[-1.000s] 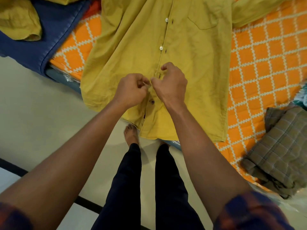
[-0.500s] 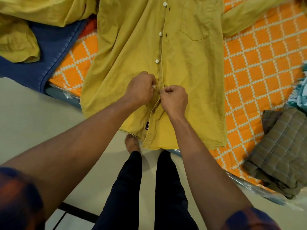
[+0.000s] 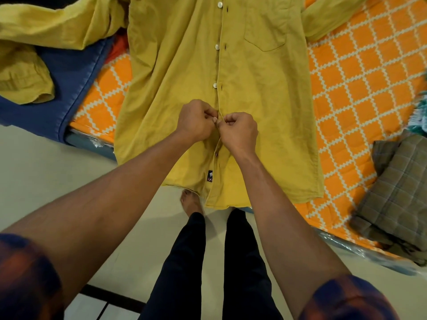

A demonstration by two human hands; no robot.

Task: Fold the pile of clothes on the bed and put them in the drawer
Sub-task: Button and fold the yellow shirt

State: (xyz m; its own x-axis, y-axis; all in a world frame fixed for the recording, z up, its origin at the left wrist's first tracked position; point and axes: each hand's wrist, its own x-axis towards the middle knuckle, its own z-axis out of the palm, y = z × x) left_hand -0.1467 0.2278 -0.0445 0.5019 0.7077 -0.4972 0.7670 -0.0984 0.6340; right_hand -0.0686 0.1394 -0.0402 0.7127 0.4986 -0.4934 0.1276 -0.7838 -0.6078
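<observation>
A mustard-yellow button shirt (image 3: 184, 54) lies face up on the bed (image 3: 360, 72), its hem hanging over the near edge. My left hand (image 3: 196, 120) pinches a white button on the shirt's left placket. My right hand (image 3: 240, 130) pinches the opposite placket edge right beside it. Both hands meet at the front opening, below three buttons that show above them. One sleeve runs off to the upper left, the other to the upper right.
A folded grey checked garment (image 3: 397, 192) lies at the bed's right edge, with a teal cloth (image 3: 419, 116) behind it. A blue garment (image 3: 67, 88) and bunched yellow fabric (image 3: 23, 82) lie at the left. My legs stand on the pale floor (image 3: 46, 172) below.
Both hands have shifted a little up the placket to a higher button, and the view has tilted so more of the shirt shows.
</observation>
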